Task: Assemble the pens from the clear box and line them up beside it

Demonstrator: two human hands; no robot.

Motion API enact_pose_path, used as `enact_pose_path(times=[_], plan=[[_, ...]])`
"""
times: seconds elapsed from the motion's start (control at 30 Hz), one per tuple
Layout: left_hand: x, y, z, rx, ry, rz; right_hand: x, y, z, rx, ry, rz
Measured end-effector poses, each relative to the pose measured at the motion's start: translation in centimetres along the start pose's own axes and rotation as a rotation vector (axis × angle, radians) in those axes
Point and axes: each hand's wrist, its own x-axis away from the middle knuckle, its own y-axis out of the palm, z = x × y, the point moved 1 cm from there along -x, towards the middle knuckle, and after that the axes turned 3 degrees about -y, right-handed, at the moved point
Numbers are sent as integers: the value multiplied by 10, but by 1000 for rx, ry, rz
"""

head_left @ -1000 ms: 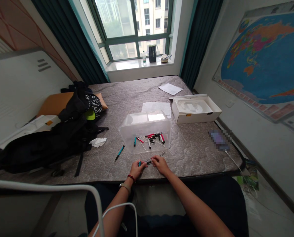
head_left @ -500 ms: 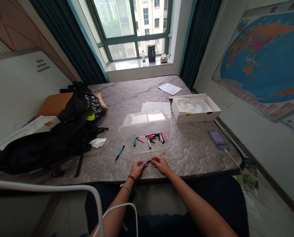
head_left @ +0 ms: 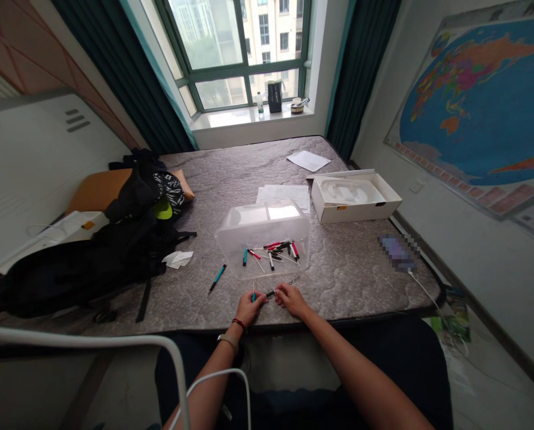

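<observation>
Grey patterned mattress (head_left: 347,254) stretches away from me to a bright window (head_left: 217,36), with dark green curtains (head_left: 123,71) at its sides and a world map (head_left: 486,113) on the wall to my right. At the near edge my two hands are close together, a small gap between them. Thumb and fingers of my left hand (head_left: 248,307) are closed on a teal pen piece (head_left: 254,296), whose thin pale rod points up, and their tips also meet one end of a short black pen piece (head_left: 270,293). My right hand (head_left: 292,300) has its fingers pinched together at the other end of that black piece, so it bridges the gap; the exact grip there is too small to make out. Just beyond my hands lies a clear plastic bin (head_left: 231,218), tipped on its side, with red, white, black and teal pen parts (head_left: 275,248) scattered inside. To the left of the bin, on the mattress, a teal pen (head_left: 217,279) lies slantwise. Farther left, a crumpled tissue (head_left: 178,258) is beside a black bag (head_left: 92,269). Papers (head_left: 289,192) lie behind the bin, and an open white box (head_left: 361,213) is off to the right.
</observation>
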Motion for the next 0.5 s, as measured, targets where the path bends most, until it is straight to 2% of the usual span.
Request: enact_pose_path(times=[0.13,0.3,0.4,0.5], plan=[[0,-1,0,-34,24,-7,0,-1,-6,221,-56,7],[1,0,2,-15,17,0,-1,1,-14,428,-55,91],[2,1,3,5,1,2,-3,3,-15,427,-39,101],[2,1,3,6,4,6,-6,2,-10,311,22,40]])
